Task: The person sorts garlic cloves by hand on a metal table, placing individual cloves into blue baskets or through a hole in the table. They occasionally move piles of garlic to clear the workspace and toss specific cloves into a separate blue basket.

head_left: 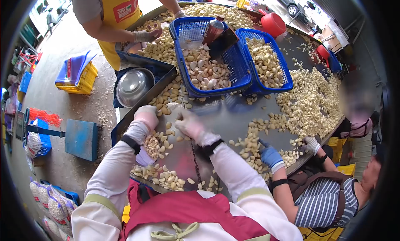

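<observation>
Left hand [146, 116] and right hand [188, 123] meet over cloves [168, 135] on the near surface [225, 124]. Whether the fingers grip one cannot be told. Baskets [239, 70] are part-filled, and many cloves lie loose.

garlic cloves [206, 72] in basket [236, 63] (bowl [134, 86] lies left)
</observation>
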The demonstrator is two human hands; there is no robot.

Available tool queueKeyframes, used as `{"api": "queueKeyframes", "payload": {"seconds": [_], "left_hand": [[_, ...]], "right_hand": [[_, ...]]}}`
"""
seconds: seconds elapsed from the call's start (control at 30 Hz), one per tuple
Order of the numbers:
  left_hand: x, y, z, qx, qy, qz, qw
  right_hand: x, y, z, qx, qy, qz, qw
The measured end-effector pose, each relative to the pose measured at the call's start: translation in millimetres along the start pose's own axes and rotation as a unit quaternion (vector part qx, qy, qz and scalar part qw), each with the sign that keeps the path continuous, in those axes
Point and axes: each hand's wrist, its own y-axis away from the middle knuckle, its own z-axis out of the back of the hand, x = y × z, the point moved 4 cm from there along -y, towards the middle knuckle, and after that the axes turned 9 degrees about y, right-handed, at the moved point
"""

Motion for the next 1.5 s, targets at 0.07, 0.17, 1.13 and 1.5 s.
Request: {"api": "queueKeyframes", "payload": {"seconds": [0.07, 0.17, 1.13, 1.5], "left_hand": [[-22.6, 25.4, -3.9, 0.002, 0.293, -0.123, 0.948], [-84.6, 61.5, 3.7, -0.068, 0.52, -0.145, 0.839], [-35.1, 45.4, -53.2, -0.053, -0.076, -0.133, 0.987], [-36.3, 38.5, -56.6, -0.002, -0.101, -0.104, 0.989]], "right_hand": [[-40.6, 16.4, -18.0, 0.047, -0.34, -0.102, 0.934], [-39.2, 42.0, 7.9, 0.029, -0.328, -0.016, 0.944], [-106.9, 126.9, 66.4, -0.131, 0.409, -0.063, 0.901], [-85.6, 178.5, 44.4, 0.004, 0.373, -0.1, 0.922]]}}
